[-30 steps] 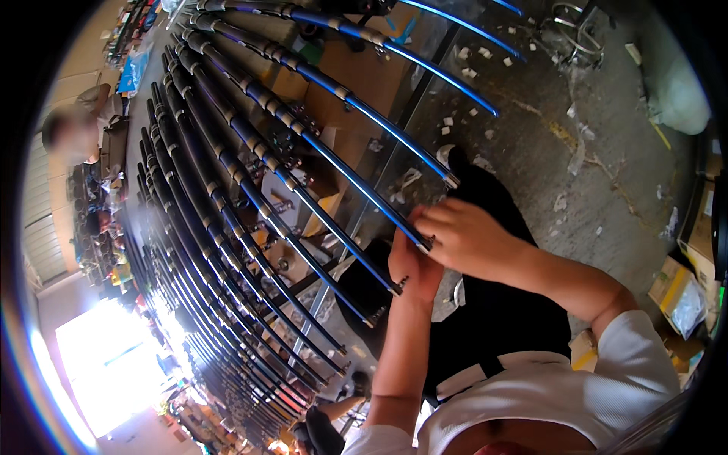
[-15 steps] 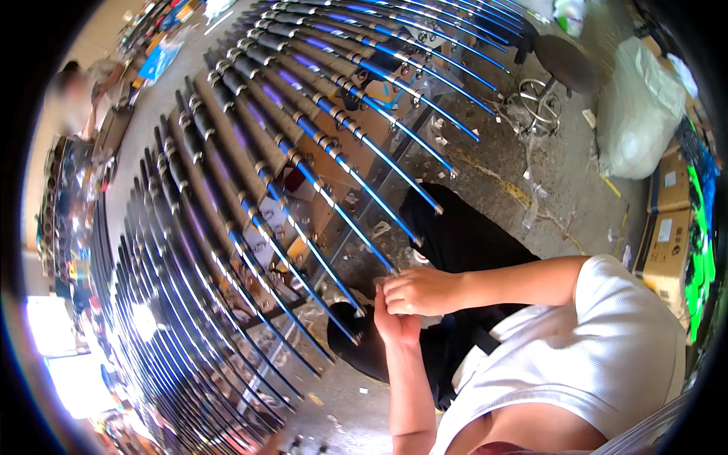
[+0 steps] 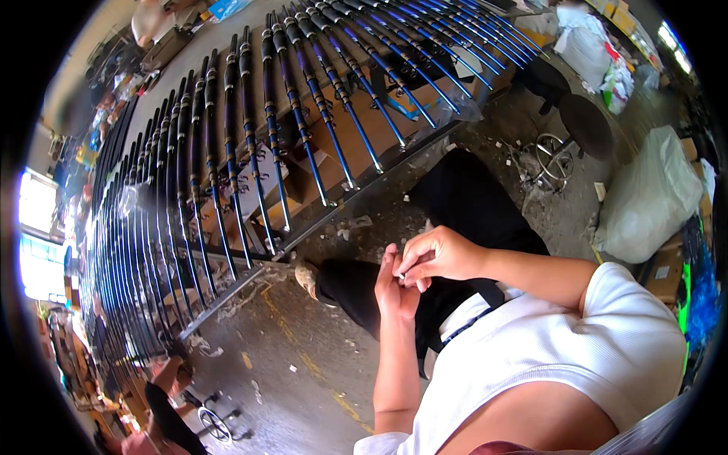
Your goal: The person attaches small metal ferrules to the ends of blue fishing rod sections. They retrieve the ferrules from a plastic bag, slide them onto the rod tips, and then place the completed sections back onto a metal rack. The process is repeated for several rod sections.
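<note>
Hands: my right hand [image 3: 440, 256] pinches something tiny against my left hand [image 3: 394, 284]; object unclear.
Progress: rods [image 3: 303, 129] racked, none held.

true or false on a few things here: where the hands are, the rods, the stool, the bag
1. The two hands, left hand and right hand, are together in front of the person's chest. True.
2. The right hand grips one of the rods on the rack. False: it is clear of them, meeting the left hand.
3. The rods lie side by side in a long row. True.
4. The round stool lies tipped over. False: it stands upright.
5. A pale bulging bag sits on the floor at the right. True.
</note>
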A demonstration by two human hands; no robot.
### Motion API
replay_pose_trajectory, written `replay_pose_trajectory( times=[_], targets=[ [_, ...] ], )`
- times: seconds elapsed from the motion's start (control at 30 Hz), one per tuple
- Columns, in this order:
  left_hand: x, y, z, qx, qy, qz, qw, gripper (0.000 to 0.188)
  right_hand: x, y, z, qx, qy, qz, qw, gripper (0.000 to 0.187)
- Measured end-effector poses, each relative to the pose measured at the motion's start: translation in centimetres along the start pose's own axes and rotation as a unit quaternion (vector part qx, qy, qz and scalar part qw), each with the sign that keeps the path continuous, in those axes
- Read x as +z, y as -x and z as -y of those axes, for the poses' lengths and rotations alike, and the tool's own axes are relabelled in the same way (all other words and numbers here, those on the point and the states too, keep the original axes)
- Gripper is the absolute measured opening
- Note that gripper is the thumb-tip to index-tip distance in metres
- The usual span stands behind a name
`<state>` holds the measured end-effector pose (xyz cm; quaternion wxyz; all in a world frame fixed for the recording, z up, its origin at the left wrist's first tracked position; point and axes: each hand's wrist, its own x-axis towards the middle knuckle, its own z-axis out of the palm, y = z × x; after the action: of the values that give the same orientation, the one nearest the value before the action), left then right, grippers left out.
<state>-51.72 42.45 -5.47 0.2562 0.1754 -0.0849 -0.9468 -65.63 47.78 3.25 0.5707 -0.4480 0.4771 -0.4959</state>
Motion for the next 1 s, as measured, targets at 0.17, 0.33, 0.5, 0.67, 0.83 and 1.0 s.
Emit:
replay_pose_trajectory(
  times=[0.17,0.33,0.5,0.67,0.83,1.0],
  targets=[
    [2.1,-1.4,2.4,0.002,0.006,-0.113,0.994,0.021,-3.3,2.3,0.5,-0.035,-0.060,-0.030,0.997,0.009],
    [3.9,-3.8,1.5,-0.024,0.047,-0.040,0.998,0.016,-6.0,2.6,1.1,-0.058,-0.120,-0.121,0.984,0.008],
    [5.0,-10.2,-0.3,-0.061,-0.026,-0.036,0.997,0.024,-9.3,1.1,-0.4,-0.171,-0.099,-0.204,0.959,0.018],
    [9.5,-16.1,-1.3,-0.077,-0.034,0.062,0.994,0.038,-11.0,-0.6,0.5,-0.238,-0.125,-0.281,0.921,0.020],
    [12.3,-19.6,-1.8,-0.076,-0.033,0.156,0.984,0.045,-12.3,-2.1,1.1,-0.271,-0.107,-0.291,0.911,0.021],
    [12.8,-20.1,-1.3,-0.049,-0.029,0.170,0.984,0.034,-13.2,-3.4,0.6,-0.279,-0.063,-0.295,0.912,0.023]
  ],
)
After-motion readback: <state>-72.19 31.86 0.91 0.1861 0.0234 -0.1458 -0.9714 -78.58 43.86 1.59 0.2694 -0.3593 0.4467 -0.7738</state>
